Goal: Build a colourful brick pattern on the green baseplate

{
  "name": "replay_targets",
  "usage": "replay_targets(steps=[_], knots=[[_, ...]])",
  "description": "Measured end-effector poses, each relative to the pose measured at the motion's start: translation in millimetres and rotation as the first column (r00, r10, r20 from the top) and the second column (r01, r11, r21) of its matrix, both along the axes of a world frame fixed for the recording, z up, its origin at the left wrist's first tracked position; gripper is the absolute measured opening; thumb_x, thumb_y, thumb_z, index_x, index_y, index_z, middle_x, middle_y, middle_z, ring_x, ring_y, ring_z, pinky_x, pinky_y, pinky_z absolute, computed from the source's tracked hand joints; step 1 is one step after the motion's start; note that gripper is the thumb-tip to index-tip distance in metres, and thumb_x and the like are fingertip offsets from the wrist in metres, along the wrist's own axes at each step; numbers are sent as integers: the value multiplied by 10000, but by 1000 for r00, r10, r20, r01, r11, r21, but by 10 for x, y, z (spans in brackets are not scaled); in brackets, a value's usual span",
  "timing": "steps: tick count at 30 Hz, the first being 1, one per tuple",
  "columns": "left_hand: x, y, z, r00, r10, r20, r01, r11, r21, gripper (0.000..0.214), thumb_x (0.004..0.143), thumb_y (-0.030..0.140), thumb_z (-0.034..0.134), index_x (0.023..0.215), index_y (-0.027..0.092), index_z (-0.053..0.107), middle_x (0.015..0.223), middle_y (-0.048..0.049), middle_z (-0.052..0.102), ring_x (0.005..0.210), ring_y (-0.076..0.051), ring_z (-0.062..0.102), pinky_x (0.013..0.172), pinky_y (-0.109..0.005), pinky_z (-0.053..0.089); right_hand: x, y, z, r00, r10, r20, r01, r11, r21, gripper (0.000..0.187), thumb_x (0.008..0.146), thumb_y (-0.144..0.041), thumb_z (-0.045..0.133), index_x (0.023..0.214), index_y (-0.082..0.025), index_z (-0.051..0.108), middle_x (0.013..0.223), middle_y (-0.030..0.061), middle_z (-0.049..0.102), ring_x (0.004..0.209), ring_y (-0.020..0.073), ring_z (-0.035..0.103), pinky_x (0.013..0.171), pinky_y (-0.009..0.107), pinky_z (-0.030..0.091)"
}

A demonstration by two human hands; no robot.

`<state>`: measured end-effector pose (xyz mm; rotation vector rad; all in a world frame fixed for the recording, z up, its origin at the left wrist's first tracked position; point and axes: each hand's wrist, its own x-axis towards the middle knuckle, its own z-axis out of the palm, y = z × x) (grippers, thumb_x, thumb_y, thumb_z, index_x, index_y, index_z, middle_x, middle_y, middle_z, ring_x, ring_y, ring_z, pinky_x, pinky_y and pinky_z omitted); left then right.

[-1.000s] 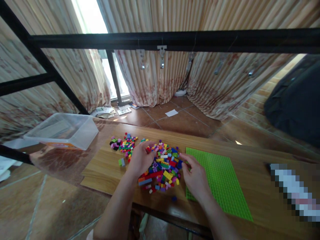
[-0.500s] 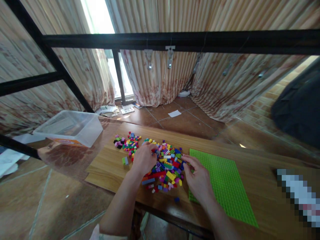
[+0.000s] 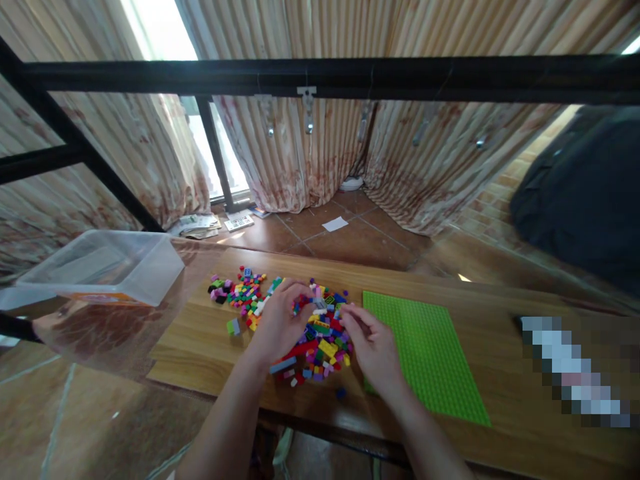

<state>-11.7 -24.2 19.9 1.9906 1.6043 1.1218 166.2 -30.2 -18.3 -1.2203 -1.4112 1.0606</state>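
A heap of small coloured toy bricks (image 3: 327,348) is spread over the wooden table. My left hand (image 3: 283,320) hovers over the heap's left part with its fingers curled around a few small red and blue bricks (image 3: 300,304). At the heap's right side is my right hand (image 3: 375,347), thumb and fingertips pinched close together; whatever lies between them is too small to make out. Just right of that hand lies a flat green studded baseplate (image 3: 425,353). A single dark blue brick (image 3: 341,393) sits apart near the front edge.
Left on a glass surface stands a clear plastic bin (image 3: 150,267). A smaller cluster of bricks (image 3: 245,290) lies at the table's back left. A blurred-out object (image 3: 570,367) rests on the table (image 3: 500,373) at right. A black bar (image 3: 350,77) crosses beyond.
The whole view has shifted, so most things appear further left. My right hand's fingertips have drawn closer together. My left hand stays over the heap, its fingers still curled.
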Motion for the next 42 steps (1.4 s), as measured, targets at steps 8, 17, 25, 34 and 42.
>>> replay_targets(steps=[8,17,25,34,42], knots=[[421,-139,-15,987,-160,-26,162,980,116,153,802,146,573,922,207,645,1106,-63,603,1069,-199,538,987,-380,417,-60,23,41,919,18,-394,-91,981,-169,401,786,-443,624,1090,-183,655,1002,87,716,815,184,674,687,305,557],[392,-55,-69,884,83,460,52,960,-274,336,861,413,513,1053,158,619,985,-52,675,891,-161,617,794,-257,476,71,-29,77,986,34,165,-62,983,171,396,793,-319,625,1182,-245,607,1122,66,673,1001,211,628,904,386,497],[475,39,-209,938,68,339,48,945,-322,408,889,456,413,654,159,563,592,25,532,566,-111,474,535,-224,335,13,-70,38,960,-24,280,-43,973,229,376,797,-340,632,1157,-239,608,1040,62,691,904,208,649,833,365,520],[525,90,-319,861,171,478,-14,949,-315,397,875,455,411,611,171,493,557,36,427,533,-98,390,518,-220,308,39,-49,8,994,-24,109,4,985,175,328,799,-338,637,1110,-237,637,1064,57,695,942,198,658,882,378,521],[484,101,-296,669,281,688,51,906,-420,384,826,506,480,646,168,495,567,38,445,508,-84,406,478,-199,327,26,-17,-30,999,-4,32,1,995,102,372,773,-356,659,1118,-221,625,1072,66,691,939,202,661,869,381,527]])
